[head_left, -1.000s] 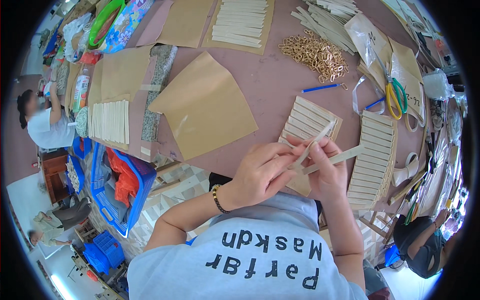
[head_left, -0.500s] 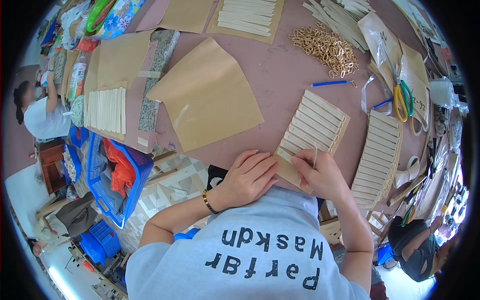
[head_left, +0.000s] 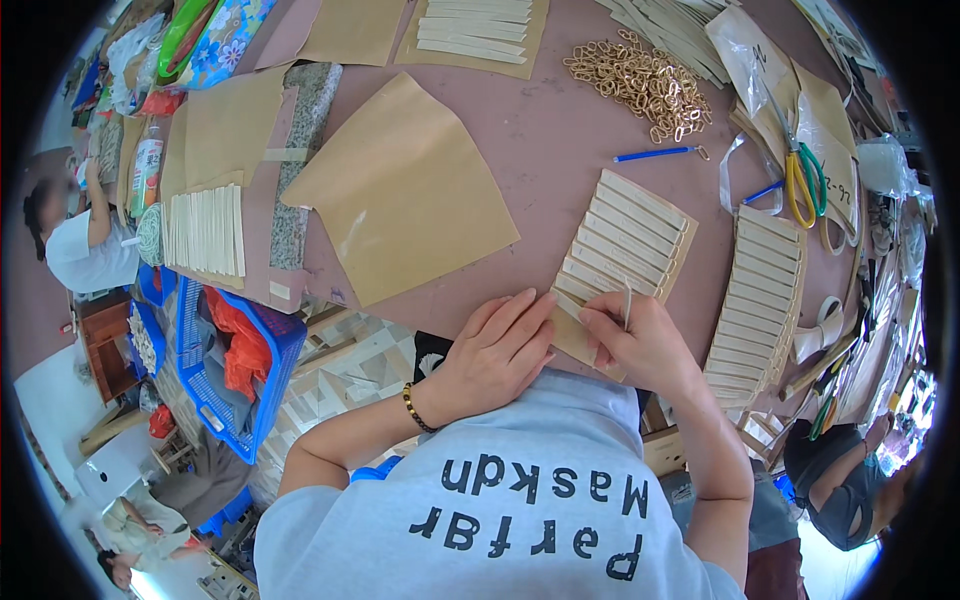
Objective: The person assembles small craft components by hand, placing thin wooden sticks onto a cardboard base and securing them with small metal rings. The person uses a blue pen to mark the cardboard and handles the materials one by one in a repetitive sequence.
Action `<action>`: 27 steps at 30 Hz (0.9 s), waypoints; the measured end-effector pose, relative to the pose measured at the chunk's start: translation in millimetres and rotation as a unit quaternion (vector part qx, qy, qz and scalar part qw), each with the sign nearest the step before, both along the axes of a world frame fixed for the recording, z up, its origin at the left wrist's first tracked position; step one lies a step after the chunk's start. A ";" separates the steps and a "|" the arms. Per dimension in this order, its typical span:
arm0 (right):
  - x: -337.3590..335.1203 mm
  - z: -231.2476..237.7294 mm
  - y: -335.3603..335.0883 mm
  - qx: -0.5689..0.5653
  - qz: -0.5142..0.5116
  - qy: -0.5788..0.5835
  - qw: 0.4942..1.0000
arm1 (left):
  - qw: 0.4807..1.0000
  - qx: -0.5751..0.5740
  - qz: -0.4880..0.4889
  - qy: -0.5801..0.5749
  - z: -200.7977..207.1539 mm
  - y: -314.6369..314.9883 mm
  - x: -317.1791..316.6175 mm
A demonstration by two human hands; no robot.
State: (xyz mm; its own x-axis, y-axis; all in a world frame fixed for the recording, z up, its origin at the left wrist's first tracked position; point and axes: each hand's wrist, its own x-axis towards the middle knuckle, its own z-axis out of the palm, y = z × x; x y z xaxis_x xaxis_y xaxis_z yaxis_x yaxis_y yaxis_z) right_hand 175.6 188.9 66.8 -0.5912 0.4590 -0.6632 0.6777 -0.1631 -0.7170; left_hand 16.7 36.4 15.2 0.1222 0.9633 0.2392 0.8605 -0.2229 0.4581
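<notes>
A brown card [head_left: 571, 337] carries a row of narrow cream strips [head_left: 628, 232], with small gold rings along its right edge. My left hand [head_left: 497, 352] lies flat, fingers stretched out, their tips at the card's near left corner. Over the card's near end, my right hand [head_left: 632, 335] is closed in a pinch on a thin pale stick-like piece [head_left: 627, 306], which points upward; its lower end is hidden by the fingers. A second card of cream strips [head_left: 752, 300] lies to the right.
Beyond the cards are a heap of gold oval rings [head_left: 640, 85], a blue pen [head_left: 655, 154] and scissors [head_left: 803, 185]. A large brown sheet [head_left: 410, 195] lies left of them. A blue basket [head_left: 285, 350] stands below the table's left edge. Other people are at both sides.
The view has shifted slightly. My right hand keeps its pinch over the card's near end, and my left hand stays flat beside it. The person at lower left has moved.
</notes>
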 end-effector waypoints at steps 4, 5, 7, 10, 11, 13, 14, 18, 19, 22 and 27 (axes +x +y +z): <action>22.3 5.3 2.3 -0.006 -0.029 -0.002 1.000 | 0.999 -0.002 0.001 0.035 -4.2 -3.3 2.3; 27.8 6.2 2.6 0.006 -0.037 -0.014 0.999 | 0.999 -0.003 0.002 0.037 -4.5 -3.3 3.2; 32.2 4.9 1.4 0.017 -0.059 -0.025 0.998 | 0.999 -0.005 0.004 0.041 -4.9 -3.9 3.9; 33.8 5.5 -1.5 0.037 -0.075 -0.042 0.996 | 0.999 -0.009 0.004 0.053 -5.6 -4.2 4.8; 31.9 5.8 -2.3 0.045 -0.077 -0.047 0.995 | 0.998 -0.011 0.002 0.057 -4.8 -3.7 4.3; 30.4 7.2 -2.5 0.059 -0.072 -0.054 0.994 | 0.998 -0.013 -0.001 0.065 -2.0 -1.7 4.3; 30.0 7.5 -2.6 0.066 -0.069 -0.056 0.994 | 0.997 -0.016 0.000 0.070 -0.8 -1.0 4.6; 34.7 -4.6 -5.9 0.177 -0.008 -0.062 0.982 | 0.997 -0.016 0.007 0.073 2.2 3.8 8.3; 34.6 -5.0 -7.7 0.213 0.014 -0.076 0.974 | 0.997 -0.013 0.009 0.071 2.9 5.6 9.1; 35.0 -1.3 -7.1 0.286 0.055 -0.109 0.951 | 0.999 -0.020 -0.013 0.031 16.4 25.2 3.8; 37.5 14.5 4.9 0.238 -0.048 -0.058 0.968 | 0.998 0.043 0.021 -0.028 28.8 100.7 -17.9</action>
State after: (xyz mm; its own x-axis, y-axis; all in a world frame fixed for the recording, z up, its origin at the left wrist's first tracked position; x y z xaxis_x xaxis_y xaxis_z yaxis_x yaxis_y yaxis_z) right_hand 213.0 193.9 81.3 -0.4653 0.7782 -0.4217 0.7560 0.1017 -0.6466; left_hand -1.2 137.1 44.0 0.0673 0.9426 0.3270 0.8438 -0.2287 0.4855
